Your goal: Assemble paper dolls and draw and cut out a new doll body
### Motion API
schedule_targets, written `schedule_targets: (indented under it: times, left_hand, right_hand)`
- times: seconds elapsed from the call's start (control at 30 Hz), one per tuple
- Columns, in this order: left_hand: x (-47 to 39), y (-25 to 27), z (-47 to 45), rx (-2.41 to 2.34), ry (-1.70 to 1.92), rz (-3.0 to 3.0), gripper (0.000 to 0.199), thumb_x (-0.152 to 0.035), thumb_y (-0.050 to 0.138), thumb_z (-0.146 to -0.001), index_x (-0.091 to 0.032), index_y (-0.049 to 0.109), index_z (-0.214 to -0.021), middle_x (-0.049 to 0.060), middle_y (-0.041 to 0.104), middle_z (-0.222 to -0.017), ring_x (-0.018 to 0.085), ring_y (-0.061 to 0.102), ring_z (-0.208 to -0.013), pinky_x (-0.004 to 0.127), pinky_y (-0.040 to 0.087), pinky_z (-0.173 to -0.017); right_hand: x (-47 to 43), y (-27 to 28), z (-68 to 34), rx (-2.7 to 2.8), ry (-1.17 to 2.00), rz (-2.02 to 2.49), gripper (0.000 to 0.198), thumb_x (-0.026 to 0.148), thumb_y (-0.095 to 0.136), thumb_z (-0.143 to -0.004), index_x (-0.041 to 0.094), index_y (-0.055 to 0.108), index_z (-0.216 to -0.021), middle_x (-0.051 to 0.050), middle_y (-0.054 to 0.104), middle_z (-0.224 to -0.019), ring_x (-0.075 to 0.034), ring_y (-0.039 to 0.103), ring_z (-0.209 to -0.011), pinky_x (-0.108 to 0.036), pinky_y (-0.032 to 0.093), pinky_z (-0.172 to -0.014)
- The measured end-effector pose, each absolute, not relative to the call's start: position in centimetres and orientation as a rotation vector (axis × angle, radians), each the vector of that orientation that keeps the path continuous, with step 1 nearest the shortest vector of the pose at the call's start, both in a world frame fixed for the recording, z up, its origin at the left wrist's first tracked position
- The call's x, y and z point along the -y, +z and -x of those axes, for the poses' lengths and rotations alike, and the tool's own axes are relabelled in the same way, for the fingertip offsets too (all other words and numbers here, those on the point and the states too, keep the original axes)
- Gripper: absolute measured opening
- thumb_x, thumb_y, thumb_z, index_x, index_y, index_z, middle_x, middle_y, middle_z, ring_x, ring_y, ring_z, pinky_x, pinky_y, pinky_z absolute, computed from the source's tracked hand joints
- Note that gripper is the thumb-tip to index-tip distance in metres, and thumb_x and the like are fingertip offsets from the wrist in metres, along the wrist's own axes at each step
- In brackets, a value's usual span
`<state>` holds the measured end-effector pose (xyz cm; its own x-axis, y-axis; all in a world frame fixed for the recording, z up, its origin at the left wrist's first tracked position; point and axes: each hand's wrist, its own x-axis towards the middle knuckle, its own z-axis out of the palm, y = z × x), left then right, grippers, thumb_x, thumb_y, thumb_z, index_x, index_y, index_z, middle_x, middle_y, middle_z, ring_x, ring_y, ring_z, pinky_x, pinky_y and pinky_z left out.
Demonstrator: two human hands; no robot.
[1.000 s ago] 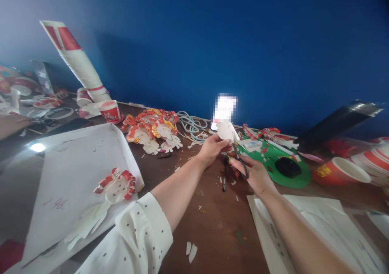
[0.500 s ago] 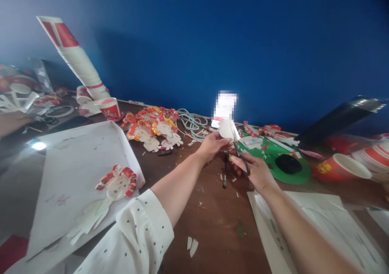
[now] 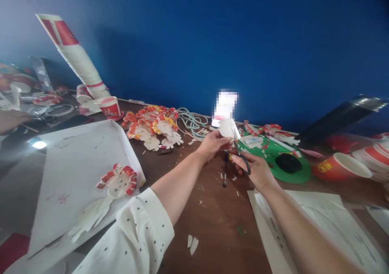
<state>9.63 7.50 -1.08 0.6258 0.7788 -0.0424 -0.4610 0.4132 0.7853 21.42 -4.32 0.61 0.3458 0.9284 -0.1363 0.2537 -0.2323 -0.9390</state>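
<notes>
Between thumb and fingers my left hand (image 3: 214, 145) pinches a piece of white paper (image 3: 227, 129), partly cut, over the middle of the table. My right hand (image 3: 254, 169) is closed around a pair of scissors (image 3: 244, 163) with dark handles, whose blades point up and away at the paper's right edge. Below the hands lies a black pen (image 3: 225, 172), with small white scraps around it. Two larger paper offcuts (image 3: 192, 243) lie nearer to me.
A white box lid (image 3: 69, 156) at left holds a paper figure with red curls (image 3: 119, 181). Several similar figures (image 3: 154, 126) lie behind, beside a pale cord (image 3: 192, 122). At right are a green sheet (image 3: 291, 176), a red cup (image 3: 337, 168) and papers (image 3: 316, 213).
Both hands stay almost in place, still on the paper and the scissors. At the far left, another person's hand and the white pieces near it have shifted slightly.
</notes>
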Motion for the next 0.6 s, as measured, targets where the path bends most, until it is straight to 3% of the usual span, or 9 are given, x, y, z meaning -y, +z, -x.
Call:
schedule_targets:
  times: [0.43, 0.6]
  left_hand:
    - [-7.35, -0.79, -9.58, -0.415, 0.816, -0.794, 0.017, -0.007, 0.073, -0.070, -0.009, 0.063, -0.084, 0.001, 0.066, -0.073, 0.010, 0.062, -0.061, 0.028, 0.050, -0.069]
    - [-7.28, -0.65, -9.54, -0.438, 0.815, -0.797, 0.019, -0.009, 0.076, -0.069, -0.009, 0.062, -0.081, 0.000, 0.065, -0.071, 0.010, 0.062, -0.061, 0.031, 0.050, -0.075]
  right_hand:
    - [4.28, -0.21, -21.73, 1.073, 0.909, 1.639, 0.048, 0.053, 0.072, -0.071, 0.018, 0.074, -0.103, 0.004, 0.054, -0.054, -0.010, 0.047, -0.047, -0.024, 0.033, -0.045]
    - [4.44, 0.49, -21.33, 1.085, 0.882, 1.689, 0.042, 0.055, 0.072, -0.069, 0.016, 0.074, -0.084, 0.003, 0.054, -0.052, -0.009, 0.046, -0.046, -0.025, 0.033, -0.046]
